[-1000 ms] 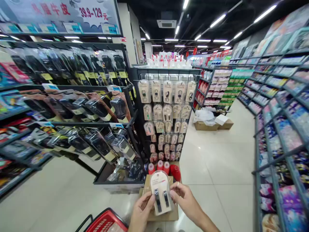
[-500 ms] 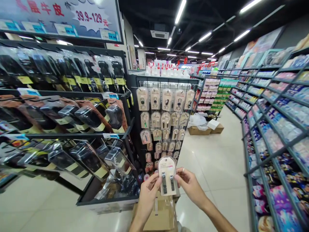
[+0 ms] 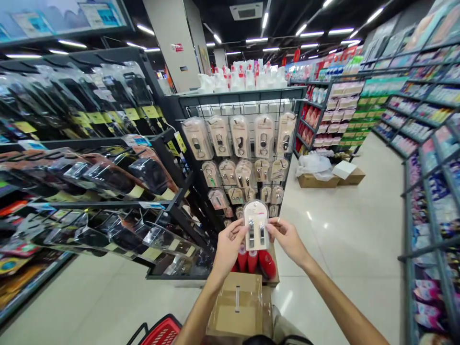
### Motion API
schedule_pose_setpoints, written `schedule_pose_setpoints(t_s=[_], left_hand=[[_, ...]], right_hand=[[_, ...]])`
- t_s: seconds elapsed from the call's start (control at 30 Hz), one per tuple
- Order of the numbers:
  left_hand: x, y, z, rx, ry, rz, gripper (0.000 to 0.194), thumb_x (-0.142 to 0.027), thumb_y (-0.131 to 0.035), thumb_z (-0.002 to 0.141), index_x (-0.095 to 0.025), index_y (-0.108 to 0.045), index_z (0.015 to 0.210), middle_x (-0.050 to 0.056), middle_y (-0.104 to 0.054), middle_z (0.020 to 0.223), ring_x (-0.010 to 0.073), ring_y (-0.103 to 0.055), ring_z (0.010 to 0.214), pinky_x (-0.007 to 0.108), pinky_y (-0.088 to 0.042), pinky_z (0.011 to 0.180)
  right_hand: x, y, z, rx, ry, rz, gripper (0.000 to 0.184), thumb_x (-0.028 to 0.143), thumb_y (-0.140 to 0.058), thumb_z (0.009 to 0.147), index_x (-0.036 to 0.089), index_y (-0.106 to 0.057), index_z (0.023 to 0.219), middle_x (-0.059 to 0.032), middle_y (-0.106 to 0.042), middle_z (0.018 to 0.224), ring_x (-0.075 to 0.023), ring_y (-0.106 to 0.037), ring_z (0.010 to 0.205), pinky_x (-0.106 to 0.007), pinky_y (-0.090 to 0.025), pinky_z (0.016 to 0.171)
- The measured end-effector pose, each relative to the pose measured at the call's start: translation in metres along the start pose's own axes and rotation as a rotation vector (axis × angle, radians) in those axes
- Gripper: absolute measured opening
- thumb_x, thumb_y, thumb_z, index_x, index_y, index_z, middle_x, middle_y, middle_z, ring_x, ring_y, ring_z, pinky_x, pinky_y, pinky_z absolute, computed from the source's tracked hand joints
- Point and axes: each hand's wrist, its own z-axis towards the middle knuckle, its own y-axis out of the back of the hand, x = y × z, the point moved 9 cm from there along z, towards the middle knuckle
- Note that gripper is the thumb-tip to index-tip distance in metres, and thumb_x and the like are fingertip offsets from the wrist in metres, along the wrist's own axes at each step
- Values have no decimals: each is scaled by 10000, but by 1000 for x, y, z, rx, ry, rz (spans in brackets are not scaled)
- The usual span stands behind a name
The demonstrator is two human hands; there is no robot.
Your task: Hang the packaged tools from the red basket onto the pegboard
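A pale, round-topped blister pack of nail clippers [image 3: 256, 232] is held upright in front of the hanging rack, showing two dark clippers with shiny ends side by side. My left hand [image 3: 230, 243] pinches its left edge between thumb and fingers. On the opposite edge, my right hand [image 3: 286, 237], with a ring on one finger, grips it the same way. Behind the pack, the wire rack [image 3: 251, 109] carries rows of similar carded packs [image 3: 240, 136]. The pack covers some of the lower ones.
Below my hands sit a cardboard box [image 3: 239, 302] and several red bottles [image 3: 266, 263]. A red shopping basket [image 3: 163, 330] is at the bottom left. Belts in packaging [image 3: 108, 175] hang on the left shelf. Open cartons [image 3: 318, 180] lie on the aisle floor [image 3: 334, 230], with stocked shelves [image 3: 431, 201] to the right.
My view has shifted closer to the rack and turned slightly left. Both hands and the pack now appear higher in the picture. The red bottles show more fully and the basket has come into sight.
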Motion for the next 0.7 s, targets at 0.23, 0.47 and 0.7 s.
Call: schedule_pose_setpoints(t_s=[0.23,0.47,0.7], left_hand=[[16,-26,53,-94,-77,141,474,-432,-801,864,-123,-766,1222,155,-795,1143,259,-766,1006,330,-616,877],[-30,-60,126,-289,-381,160,465,-390,-690,948,-113,-721,1321,139,-787,1131,222,-748,968,327,-602,894],[-19,-62,148,-350,-343,170,473,-395,-665,955,-98,-714,1321,145,-789,1092,236,-745,945,332,-608,867]], right_hand=[[-8,41,46,-48,57,-67,357,522,-734,921,199,-714,1070,-32,-743,900,-170,-647,727,-282,-531,650],[50,60,129,-189,338,-350,353,499,-632,979,182,-757,1074,-63,-770,945,-198,-667,786,-313,-524,743],[43,62,151,-179,348,-425,427,532,-552,1015,162,-742,1108,-90,-781,954,-206,-680,793,-313,-537,765]])
